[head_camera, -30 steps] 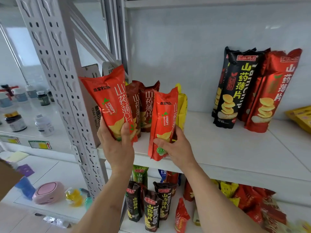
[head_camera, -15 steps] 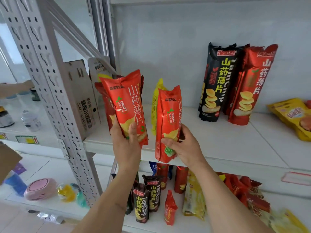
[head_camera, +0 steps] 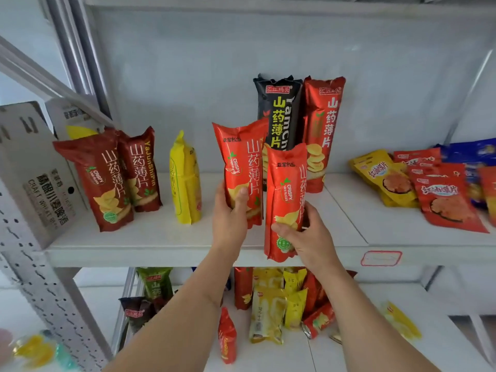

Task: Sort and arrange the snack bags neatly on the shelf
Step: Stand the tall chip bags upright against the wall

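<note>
Since the earlier frame both held bags are sitting further right along the shelf (head_camera: 161,237), now in front of the tall black bag (head_camera: 277,114) and the tall red bag (head_camera: 323,135) at the back wall, and well apart from the group at the left.

Going left to right: a grey carton (head_camera: 32,167) is leaning at the shelf's left end. Beside it two dark red bags (head_camera: 107,181) are standing upright, touching each other, and a yellow bag (head_camera: 185,181) is standing alone just to their right. The left hand (head_camera: 230,216) is gripping the lower part of an orange-red bag (head_camera: 243,167), thumb curled across its front, holding it upright over the shelf. Just beside it the right hand (head_camera: 303,234) is gripping a second orange-red bag (head_camera: 285,200) low down, fingers wrapped round it, its bottom end hanging below the shelf's front edge. Flat yellow and red packets (head_camera: 418,183) are lying piled at the right. More bags (head_camera: 271,307) are lying jumbled on the lower shelf.
</note>
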A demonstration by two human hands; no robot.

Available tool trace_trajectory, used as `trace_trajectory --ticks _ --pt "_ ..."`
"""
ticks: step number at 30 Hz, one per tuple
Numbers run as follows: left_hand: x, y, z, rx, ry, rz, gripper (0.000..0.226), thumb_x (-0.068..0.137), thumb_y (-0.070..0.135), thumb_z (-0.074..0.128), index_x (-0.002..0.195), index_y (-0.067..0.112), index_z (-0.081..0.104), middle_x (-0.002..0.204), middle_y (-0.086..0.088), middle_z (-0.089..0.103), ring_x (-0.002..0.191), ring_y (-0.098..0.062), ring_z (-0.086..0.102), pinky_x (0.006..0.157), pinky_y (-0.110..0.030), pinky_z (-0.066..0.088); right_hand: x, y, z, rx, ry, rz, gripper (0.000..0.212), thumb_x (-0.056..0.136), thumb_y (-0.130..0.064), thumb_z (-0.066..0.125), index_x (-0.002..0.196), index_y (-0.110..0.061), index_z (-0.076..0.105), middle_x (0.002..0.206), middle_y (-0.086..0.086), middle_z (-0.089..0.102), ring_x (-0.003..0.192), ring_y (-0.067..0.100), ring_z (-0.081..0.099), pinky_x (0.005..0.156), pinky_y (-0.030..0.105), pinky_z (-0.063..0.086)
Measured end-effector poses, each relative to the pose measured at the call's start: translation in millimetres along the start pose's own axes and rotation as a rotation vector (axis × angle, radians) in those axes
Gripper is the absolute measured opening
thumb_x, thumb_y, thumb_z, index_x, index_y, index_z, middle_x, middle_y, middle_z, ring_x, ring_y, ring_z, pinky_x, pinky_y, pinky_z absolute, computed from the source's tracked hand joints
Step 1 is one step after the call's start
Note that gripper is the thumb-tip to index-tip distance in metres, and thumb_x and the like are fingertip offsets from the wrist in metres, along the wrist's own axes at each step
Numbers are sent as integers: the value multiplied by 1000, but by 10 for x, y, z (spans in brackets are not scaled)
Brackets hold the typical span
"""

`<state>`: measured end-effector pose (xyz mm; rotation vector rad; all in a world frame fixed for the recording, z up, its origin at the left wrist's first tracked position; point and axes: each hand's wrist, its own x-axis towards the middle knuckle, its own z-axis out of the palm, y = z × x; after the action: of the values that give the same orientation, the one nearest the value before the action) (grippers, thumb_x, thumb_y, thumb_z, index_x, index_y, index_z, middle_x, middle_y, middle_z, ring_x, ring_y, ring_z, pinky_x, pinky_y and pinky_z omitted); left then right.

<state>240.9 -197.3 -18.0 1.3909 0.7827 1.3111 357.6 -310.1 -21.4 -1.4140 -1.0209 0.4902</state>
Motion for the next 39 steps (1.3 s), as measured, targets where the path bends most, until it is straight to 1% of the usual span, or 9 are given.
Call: trace_trajectory --ticks 3,5,7,12,19,24,29,36,39 --pt "138 9 117 -115 -61 -96 39 98 43 60 133 30 49 114 7 70 88 -11 75 61 -28 60 108 40 -59 -52 30 -8 52 73 -39 84 107 -54 47 107 -23 65 90 -11 65 69 11 53" --pt "245 -25 157 -180 -88 -142 35 98 36 63 130 30 50 112 5 71 83 -13 76 63 -36 62 201 94 -71 -59 48 -5 54 72 -38 85 109 -50 49 110 -19 66 92 -9 65 77 17 55" --pt "376 -83 175 -210 -100 -174 42 95 35 66 133 29 50 118 3 69 91 -16 75 70 -40 62 298 154 -56 -68 62 -1 61 70 -40 87 117 -46 49 113 -18 66 95 -8 65 83 22 56" --pt "646 -211 193 -220 -130 -198 46 93 33 68 134 28 49 124 2 67 104 -16 71 71 -28 59 564 266 112 -114 77 7 85 55 -63 84 127 -39 45 119 -15 62 106 1 64 90 32 57" --pt "991 -361 52 -208 -157 -155 68 81 46 69 142 27 48 128 1 68 108 -17 71 88 -39 60 839 375 496 -128 101 25 89 52 -67 83 124 -42 38 123 -15 57 109 3 61 90 33 57" --pt "1205 -398 -31 -157 -179 -183 67 83 61 58 141 28 52 125 -1 71 110 -21 71 98 -48 55 994 439 770 -138 115 54 93 49 -74 80 125 -41 36 121 -18 55 109 4 59 91 35 57" --pt "1364 -485 -145 -153 -214 -244 37 98 48 50 129 29 59 121 -1 74 107 -21 72 98 -45 56 1133 515 970 -133 131 60 98 44 -78 79 125 -40 39 119 -16 56 107 4 61 89 36 58" --pt "1563 -531 -343 -107 -285 -275 42 101 52 43 132 28 60 123 4 72 110 -15 70 88 -29 56 1274 548 1186 -140 165 69 110 40 -84 76 132 -37 37 121 -15 54 108 4 60 89 36 58" --pt "1664 -535 -416 -83 -304 -334 53 93 67 40 130 35 61 130 7 67 121 -15 62 105 -38 48 1318 537 1261 -142 181 77 109 37 -85 76 130 -40 38 119 -16 55 107 6 61 83 38 60"
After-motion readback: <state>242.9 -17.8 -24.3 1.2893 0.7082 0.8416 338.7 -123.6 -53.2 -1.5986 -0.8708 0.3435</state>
